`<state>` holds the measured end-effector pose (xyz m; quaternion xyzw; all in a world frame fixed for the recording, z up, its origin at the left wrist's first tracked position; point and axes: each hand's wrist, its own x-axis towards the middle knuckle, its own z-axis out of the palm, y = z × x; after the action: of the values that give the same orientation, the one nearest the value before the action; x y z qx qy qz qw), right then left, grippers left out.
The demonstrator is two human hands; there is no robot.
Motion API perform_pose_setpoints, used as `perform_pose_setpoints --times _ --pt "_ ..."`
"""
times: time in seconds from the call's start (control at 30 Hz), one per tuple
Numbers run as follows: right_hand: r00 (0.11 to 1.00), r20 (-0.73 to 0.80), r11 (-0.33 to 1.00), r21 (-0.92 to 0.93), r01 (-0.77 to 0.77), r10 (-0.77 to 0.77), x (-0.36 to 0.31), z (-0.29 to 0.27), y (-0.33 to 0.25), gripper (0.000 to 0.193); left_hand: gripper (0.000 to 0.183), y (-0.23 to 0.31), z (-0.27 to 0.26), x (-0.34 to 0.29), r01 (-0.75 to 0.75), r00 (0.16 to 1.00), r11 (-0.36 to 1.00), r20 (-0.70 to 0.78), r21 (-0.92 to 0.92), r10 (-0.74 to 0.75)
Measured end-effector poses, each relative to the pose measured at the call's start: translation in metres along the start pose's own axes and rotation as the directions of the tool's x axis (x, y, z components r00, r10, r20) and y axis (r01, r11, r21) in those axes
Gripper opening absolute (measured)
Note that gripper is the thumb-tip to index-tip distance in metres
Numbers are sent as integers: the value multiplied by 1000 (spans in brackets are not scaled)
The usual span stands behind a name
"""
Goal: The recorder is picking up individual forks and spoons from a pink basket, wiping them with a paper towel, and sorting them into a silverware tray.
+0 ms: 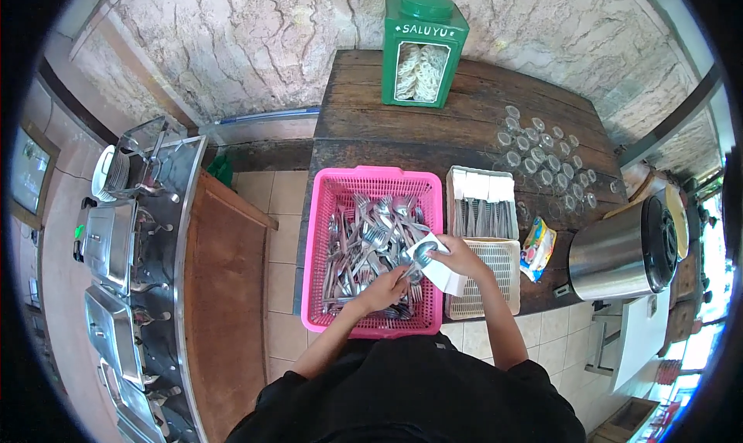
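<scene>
Bright daylight overexposes the far right, while fisheye distortion bows the wooden table point(357, 106).

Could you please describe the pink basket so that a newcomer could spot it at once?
Find the dark wooden table. At its near left corner sits a large basket heaped with loose metal cutlery. Its bright pink sets it apart from the smaller cream baskets to its right.

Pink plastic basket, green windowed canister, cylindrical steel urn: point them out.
Pink perforated plastic basket point(378, 182): head view, far wall.
Green boxy windowed canister point(424, 39): head view, front panel just above the window.
Silver cylindrical steel urn point(607, 251): head view, side of its body.
</scene>
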<state>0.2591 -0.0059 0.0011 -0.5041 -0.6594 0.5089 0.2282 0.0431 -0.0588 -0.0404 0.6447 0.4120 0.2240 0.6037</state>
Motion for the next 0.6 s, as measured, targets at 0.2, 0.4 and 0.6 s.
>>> perform_pose_setpoints --times 0.2,0.4,0.6 --pt "999 -34 999 -13 -34 34 2 14 -6 27 17 15 -21 -10 123 986 987 127 -101 -110" --pt "998 -41 993 -113 39 -44 2 25 -6 30 16 -1 -30 -16 60 990 996 131 -64 -51" --pt "995 -90 997 -70 28 -34 -1 40 -15 27 17 -8 -42 -22 -7 987 1000 160 -25 11"
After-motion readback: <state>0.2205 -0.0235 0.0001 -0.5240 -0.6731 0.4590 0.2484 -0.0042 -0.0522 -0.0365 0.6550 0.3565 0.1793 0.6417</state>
